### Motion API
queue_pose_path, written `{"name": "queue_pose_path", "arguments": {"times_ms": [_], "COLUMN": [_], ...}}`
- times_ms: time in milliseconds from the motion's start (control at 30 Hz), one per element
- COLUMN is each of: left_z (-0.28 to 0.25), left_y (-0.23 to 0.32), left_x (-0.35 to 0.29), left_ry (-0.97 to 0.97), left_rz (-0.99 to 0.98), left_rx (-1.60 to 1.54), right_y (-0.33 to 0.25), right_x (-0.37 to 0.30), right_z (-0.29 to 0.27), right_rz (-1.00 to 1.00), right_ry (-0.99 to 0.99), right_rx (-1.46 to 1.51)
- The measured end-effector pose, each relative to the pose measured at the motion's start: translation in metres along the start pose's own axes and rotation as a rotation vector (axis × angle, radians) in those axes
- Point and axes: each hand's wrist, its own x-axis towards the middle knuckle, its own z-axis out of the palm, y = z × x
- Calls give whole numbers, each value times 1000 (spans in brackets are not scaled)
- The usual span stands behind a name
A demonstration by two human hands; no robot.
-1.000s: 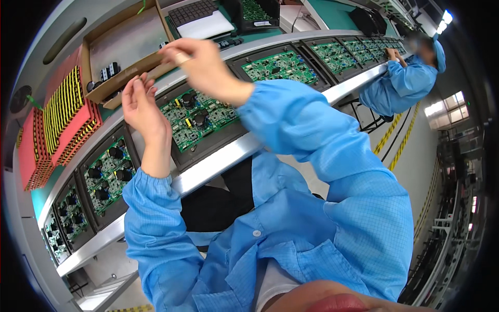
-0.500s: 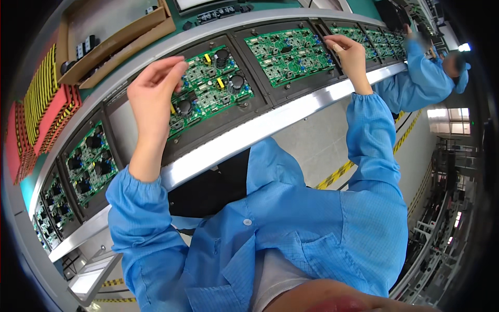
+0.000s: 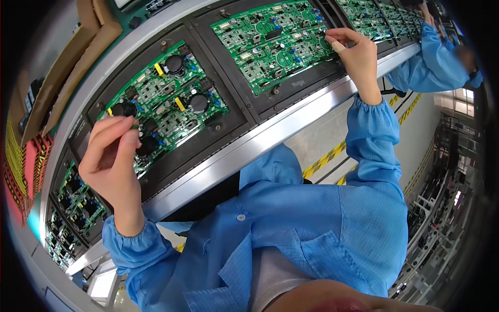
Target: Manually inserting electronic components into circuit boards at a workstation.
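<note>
My left hand (image 3: 112,156) hovers over the lower left corner of a green circuit board (image 3: 166,104) that carries black round capacitors (image 3: 199,103) and yellow parts (image 3: 180,103). Its fingers are curled, the thumb tip stands a little apart from them, and nothing shows between. At the right edge of a second circuit board (image 3: 260,57), my right hand (image 3: 356,57) has thumb and forefinger closed in a pinch. Whatever that pinch may hold is too small to make out. No round black capacitors show on this second board. Both boards lie in dark carrier frames (image 3: 234,96).
A metal rail (image 3: 228,143) borders the line on my side. More boards (image 3: 369,21) sit in carriers farther right, others (image 3: 78,192) at left. A cardboard box (image 3: 83,57) and red, yellow-and-black striped stacks (image 3: 31,161) stand at left. A person in blue (image 3: 429,62) works at far right.
The view has shifted, and the boards appear farther left and larger. My left hand has come down and left to the capacitor board's lower corner. The right hand keeps its pinch beside the second board.
</note>
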Motion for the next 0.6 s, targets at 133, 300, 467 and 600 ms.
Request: {"name": "queue_pose_path", "arguments": {"times_ms": [133, 300, 467, 600], "left_z": [1, 2, 5, 6], "left_y": [-3, -7, -6, -4], "left_x": [0, 0, 0, 2], "left_ry": [-21, -65, -31, -46], "left_rz": [28, 73, 66, 74], "left_rx": [-3, 30, 16, 21], "right_y": [2, 5, 0, -3], "right_x": [-2, -2, -2, -3], "right_z": [6, 7, 8, 9], "right_rz": [28, -12, 32, 33], "right_ry": [22, 28, 19, 40], "right_rx": [-1, 22, -14, -39]}}
